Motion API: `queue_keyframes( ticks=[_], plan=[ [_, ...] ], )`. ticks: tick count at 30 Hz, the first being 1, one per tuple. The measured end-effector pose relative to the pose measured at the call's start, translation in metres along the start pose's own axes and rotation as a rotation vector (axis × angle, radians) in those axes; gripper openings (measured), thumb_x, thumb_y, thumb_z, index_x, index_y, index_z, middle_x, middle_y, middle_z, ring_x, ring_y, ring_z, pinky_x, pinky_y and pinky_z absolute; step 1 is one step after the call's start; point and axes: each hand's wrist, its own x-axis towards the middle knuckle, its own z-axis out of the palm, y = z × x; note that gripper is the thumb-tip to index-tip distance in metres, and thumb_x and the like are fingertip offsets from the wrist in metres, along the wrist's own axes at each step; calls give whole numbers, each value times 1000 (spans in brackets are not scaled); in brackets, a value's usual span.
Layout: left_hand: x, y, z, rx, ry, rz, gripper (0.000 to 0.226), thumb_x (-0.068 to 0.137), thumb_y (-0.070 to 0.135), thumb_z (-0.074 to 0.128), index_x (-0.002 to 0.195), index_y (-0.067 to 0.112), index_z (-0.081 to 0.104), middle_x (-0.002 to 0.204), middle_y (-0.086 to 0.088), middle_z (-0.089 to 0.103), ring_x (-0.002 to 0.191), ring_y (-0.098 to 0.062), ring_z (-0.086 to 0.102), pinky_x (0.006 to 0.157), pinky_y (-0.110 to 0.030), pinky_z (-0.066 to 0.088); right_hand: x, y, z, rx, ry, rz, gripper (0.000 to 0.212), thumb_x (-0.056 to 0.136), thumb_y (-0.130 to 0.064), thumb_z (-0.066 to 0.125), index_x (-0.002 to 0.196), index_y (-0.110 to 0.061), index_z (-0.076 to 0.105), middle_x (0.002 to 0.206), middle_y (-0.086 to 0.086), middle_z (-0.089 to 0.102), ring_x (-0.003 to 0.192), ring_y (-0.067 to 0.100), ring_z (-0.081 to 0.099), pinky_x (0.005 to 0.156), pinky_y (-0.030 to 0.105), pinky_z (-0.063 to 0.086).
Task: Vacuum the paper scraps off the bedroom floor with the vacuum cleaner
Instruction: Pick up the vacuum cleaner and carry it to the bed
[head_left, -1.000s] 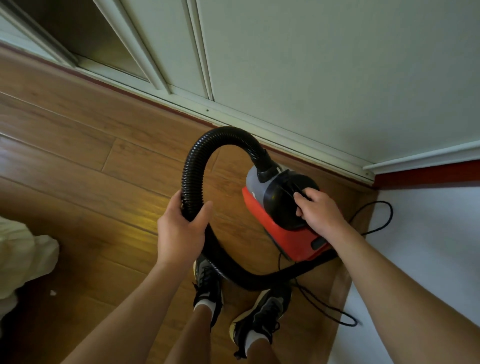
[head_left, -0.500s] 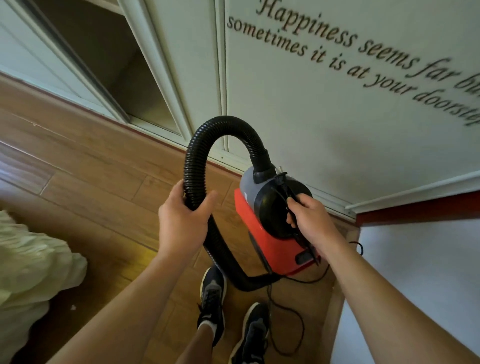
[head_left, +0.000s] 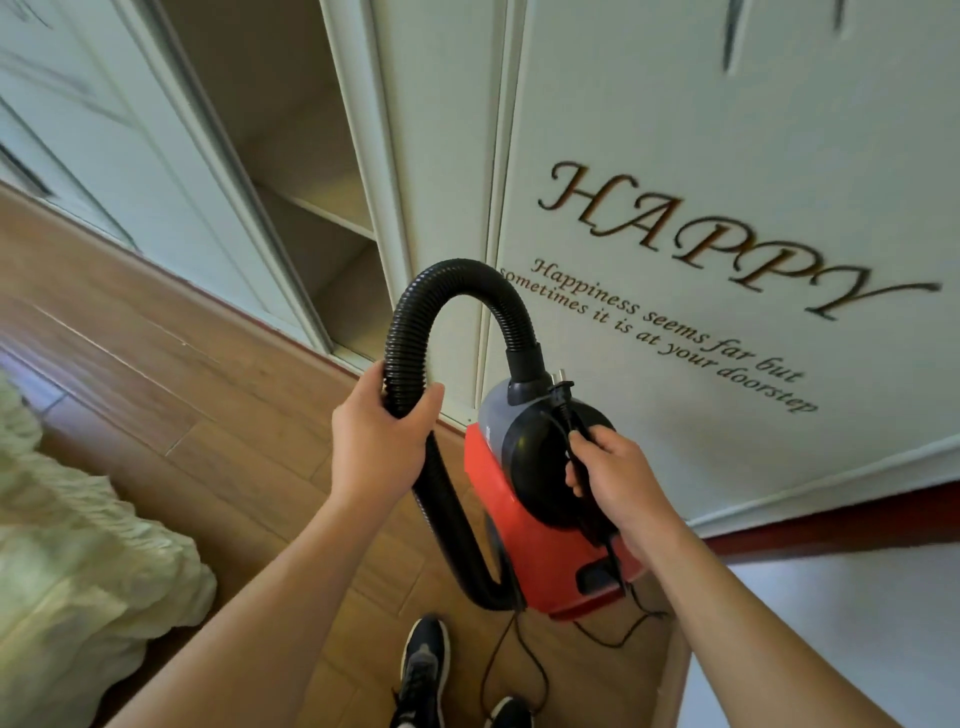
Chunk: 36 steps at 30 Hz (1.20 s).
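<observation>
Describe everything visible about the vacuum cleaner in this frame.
The vacuum cleaner is a small canister: glossy red plastic base, grey top, round black housing. A black ribbed hose arches from its top and loops down to its base. The left hand grips the hose; the right hand holds its thin black cord against the housing.

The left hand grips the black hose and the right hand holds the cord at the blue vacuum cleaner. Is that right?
Not quite. The head view shows a red vacuum cleaner, not a blue one. The left hand does grip the black hose, and the right hand holds the cord.
</observation>
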Motion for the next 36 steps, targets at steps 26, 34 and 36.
queue_keyframes(
  ticks=[26, 34, 36],
  plan=[
    [-41, 241, -235, -60, 357, 265, 13, 87, 32, 74, 90, 30, 61, 66, 2, 62, 50, -3, 54, 57, -30, 51, -198, -301, 31, 21, -20, -450, 31, 102, -25, 50, 78, -11, 64, 61, 0, 61, 57, 16, 55, 64, 37, 47],
    [-17, 253, -333, -39, 389, 328, 15, 87, 35, 74, 94, 31, 61, 64, 0, 63, 49, -6, 54, 55, -32, 53, -231, -366, 110, 131, -77, -491, 28, 104, -21, 50, 81, -9, 62, 60, 4, 58, 49, 18, 52, 55, 34, 47],
    [-9, 249, -359, -39, 399, 333, 16, 87, 35, 74, 94, 31, 60, 65, -1, 64, 48, -5, 55, 54, -32, 53, -237, -377, 135, 143, -82, -496, 27, 104, -19, 51, 81, -9, 63, 60, 4, 57, 48, 17, 51, 53, 33, 46]
  ],
)
